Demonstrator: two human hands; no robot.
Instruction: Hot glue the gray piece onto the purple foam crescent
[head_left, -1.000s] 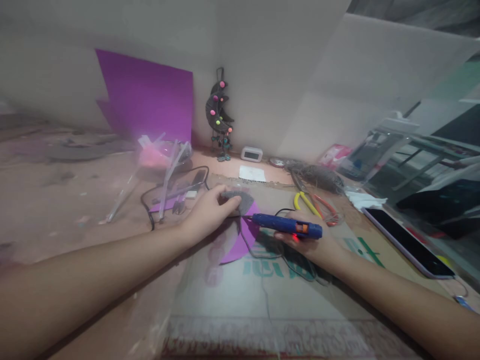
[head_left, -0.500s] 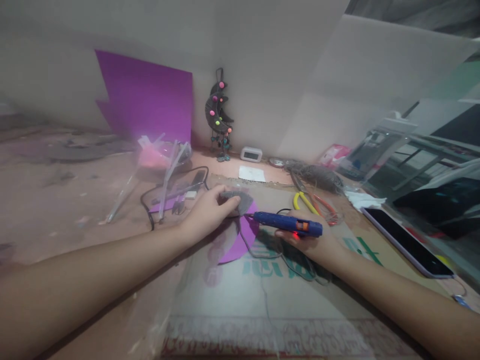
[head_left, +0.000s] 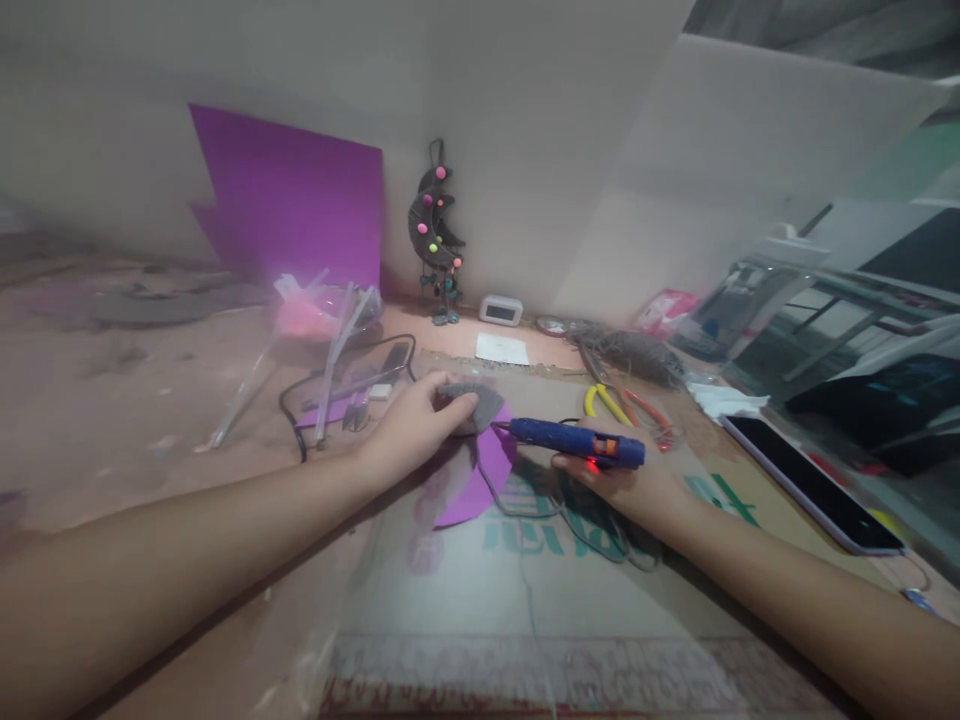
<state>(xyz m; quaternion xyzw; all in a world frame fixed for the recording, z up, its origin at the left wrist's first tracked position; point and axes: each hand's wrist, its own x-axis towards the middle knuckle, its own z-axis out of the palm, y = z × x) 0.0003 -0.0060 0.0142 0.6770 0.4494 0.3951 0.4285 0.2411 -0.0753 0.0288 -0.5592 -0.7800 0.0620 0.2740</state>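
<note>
A purple paper crescent [head_left: 480,490] lies on the cardboard sheet, its upper part covered by grey yarn [head_left: 487,402]. My left hand [head_left: 424,420] grips that covered upper end, thumb on top and fingers behind it. In my right hand [head_left: 622,480] is a blue glue gun [head_left: 574,440] with a lit red light. Its nozzle points left and sits at the lower edge of the yarn-covered part; whether it touches I cannot tell. A loose strand of grey yarn [head_left: 517,512] trails from the crescent across the cardboard to the right.
Yellow-handled pliers [head_left: 600,402] and orange-handled scissors [head_left: 651,415] lie beyond my right hand. A phone [head_left: 814,485] rests at the right. Behind stand a decorated moon hanging [head_left: 433,230], a small clock [head_left: 501,311] and purple card [head_left: 300,200]. Glue sticks [head_left: 334,370] lie at left.
The glue gun's nozzle has shifted very slightly up and right along the crescent's yarn edge. My left hand keeps its hold; the view has moved a little.
</note>
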